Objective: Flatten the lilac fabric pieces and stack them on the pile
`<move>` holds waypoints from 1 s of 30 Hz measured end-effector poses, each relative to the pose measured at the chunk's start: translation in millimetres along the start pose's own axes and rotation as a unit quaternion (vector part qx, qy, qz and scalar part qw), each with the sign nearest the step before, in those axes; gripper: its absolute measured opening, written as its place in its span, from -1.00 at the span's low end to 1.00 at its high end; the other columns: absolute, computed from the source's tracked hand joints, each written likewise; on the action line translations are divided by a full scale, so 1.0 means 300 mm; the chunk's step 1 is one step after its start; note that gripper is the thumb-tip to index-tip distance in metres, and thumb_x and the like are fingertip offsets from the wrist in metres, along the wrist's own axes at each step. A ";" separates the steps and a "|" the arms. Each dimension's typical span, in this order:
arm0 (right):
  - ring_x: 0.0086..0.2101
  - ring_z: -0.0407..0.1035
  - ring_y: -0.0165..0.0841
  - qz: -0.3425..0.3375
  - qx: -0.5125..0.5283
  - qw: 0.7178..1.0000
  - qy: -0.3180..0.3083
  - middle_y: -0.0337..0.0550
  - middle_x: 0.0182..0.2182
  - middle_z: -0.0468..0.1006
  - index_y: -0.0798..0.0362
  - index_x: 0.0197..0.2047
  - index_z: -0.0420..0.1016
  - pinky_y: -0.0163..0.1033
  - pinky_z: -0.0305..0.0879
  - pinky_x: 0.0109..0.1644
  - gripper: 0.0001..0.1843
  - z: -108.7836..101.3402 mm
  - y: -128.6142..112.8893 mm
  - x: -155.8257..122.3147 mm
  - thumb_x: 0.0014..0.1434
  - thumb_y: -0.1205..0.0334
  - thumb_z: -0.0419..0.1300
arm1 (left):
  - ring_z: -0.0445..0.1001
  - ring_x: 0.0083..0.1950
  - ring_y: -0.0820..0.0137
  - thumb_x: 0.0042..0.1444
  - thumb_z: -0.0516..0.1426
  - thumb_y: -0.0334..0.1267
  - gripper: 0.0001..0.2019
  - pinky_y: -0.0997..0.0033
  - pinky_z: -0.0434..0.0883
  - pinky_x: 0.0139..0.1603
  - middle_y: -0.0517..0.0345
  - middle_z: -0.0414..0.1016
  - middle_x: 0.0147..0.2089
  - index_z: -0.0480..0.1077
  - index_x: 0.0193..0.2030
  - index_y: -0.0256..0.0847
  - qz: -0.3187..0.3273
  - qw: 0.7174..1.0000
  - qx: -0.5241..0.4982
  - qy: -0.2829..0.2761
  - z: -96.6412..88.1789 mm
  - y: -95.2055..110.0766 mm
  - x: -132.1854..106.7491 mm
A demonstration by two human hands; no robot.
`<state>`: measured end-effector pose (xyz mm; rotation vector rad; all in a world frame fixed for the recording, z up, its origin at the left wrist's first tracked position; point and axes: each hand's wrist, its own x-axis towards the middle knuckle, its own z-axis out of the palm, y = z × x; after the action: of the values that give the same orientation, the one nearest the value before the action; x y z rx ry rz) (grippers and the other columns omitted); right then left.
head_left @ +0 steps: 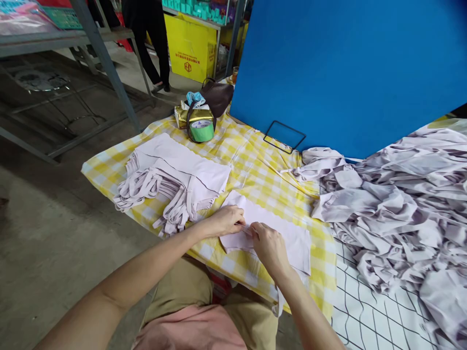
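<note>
A pale lilac strappy garment (284,231), like a camisole top, lies flat on a yellow-and-white checked cloth (248,172) in front of me. My left hand (229,219) is closed in a pinch over its near left part. Close beside it, my right hand (269,245) pinches too, and a thin pale strip of the garment seems to run between the fingertips. One strap dangles over the table's near edge by my right wrist. To the left, a neat stack of the same garments (182,163) rests with its looped straps toward me.
A large heap of lilac garments (394,209) covers the right side. Behind stands a big blue panel (339,73) with a black wire frame (284,136). Green tape (202,131) and a dark bag (219,97) sit at the back. A person (149,39) stands beyond.
</note>
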<state>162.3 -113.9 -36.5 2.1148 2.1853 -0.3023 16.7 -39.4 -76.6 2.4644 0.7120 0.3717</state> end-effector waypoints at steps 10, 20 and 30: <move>-0.47 0.38 -0.37 -0.057 -0.003 0.998 -0.002 -0.12 -0.42 0.53 0.06 -0.35 0.45 -0.30 -0.10 -0.48 -0.77 -0.004 0.004 0.037 0.15 0.45 -0.01 | 0.37 -0.31 0.40 0.03 0.13 -0.36 -0.90 0.46 0.24 -0.26 0.18 0.40 -0.43 0.47 -0.44 -0.22 0.016 1.000 -0.006 -0.004 0.004 -0.016 0.012; -0.57 0.28 -0.40 0.037 0.172 0.983 0.052 -0.25 -0.60 0.42 0.07 -0.27 0.43 -0.35 0.03 -0.47 -0.81 0.008 -0.028 -0.009 0.15 0.26 0.01 | 0.34 -0.29 0.40 0.04 0.12 -0.35 -0.89 0.47 0.24 -0.24 0.19 0.39 -0.45 0.50 -0.40 -0.22 0.002 0.999 -0.024 0.026 0.019 -0.013 0.001; -0.44 0.32 -0.37 0.091 0.670 0.736 -0.024 -0.20 -0.46 0.46 0.01 -0.09 0.37 -0.33 0.26 -0.37 -0.65 0.099 -0.198 -0.366 0.10 0.03 0.15 | 0.35 -0.13 0.43 -0.01 0.00 -0.55 -0.68 0.50 0.26 -0.05 0.19 0.43 -0.22 0.50 -0.26 -0.18 -0.021 0.994 -0.104 -0.023 -0.081 0.009 -0.070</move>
<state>105.3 -228.8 -38.8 2.6111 1.7232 -2.4553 -9.0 -42.9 -57.6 2.2508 0.6695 0.3527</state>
